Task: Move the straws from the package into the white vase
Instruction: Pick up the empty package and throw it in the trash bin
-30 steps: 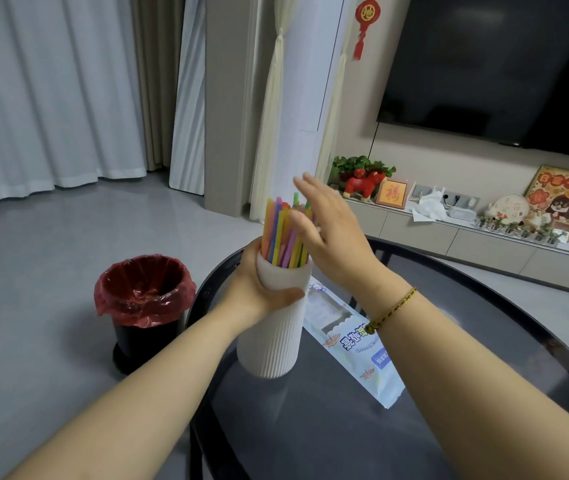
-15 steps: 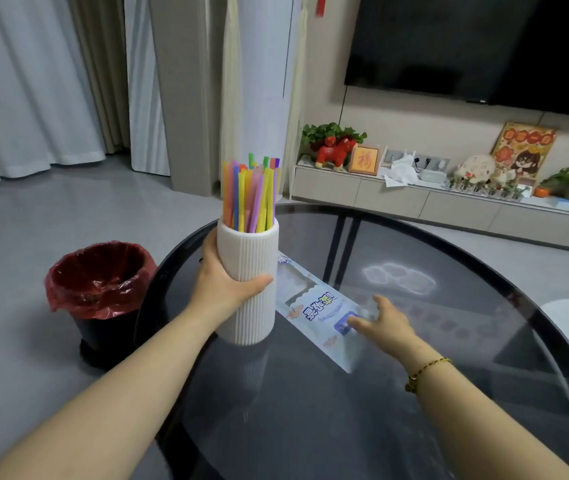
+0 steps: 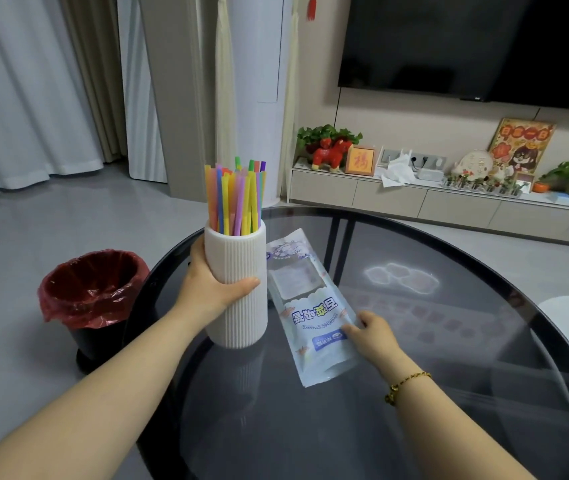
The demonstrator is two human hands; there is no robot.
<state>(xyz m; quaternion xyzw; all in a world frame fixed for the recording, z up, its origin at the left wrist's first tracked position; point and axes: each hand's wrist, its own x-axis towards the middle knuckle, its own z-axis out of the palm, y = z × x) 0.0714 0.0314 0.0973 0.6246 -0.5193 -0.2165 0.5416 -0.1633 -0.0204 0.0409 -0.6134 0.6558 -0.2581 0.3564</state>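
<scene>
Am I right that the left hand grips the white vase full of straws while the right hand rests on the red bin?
Not quite. The head view shows the right hand on the package, not the bin. The left hand does grip the vase of straws.

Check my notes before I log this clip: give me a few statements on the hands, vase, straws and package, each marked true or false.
1. The left hand grips the white vase. True.
2. The straws stand in the vase. True.
3. The package lies in the red-lined bin. False: it lies flat on the glass table.
4. The right hand is raised over the straws. False: it rests on the package.
5. The vase lies on its side. False: it is upright.
</scene>
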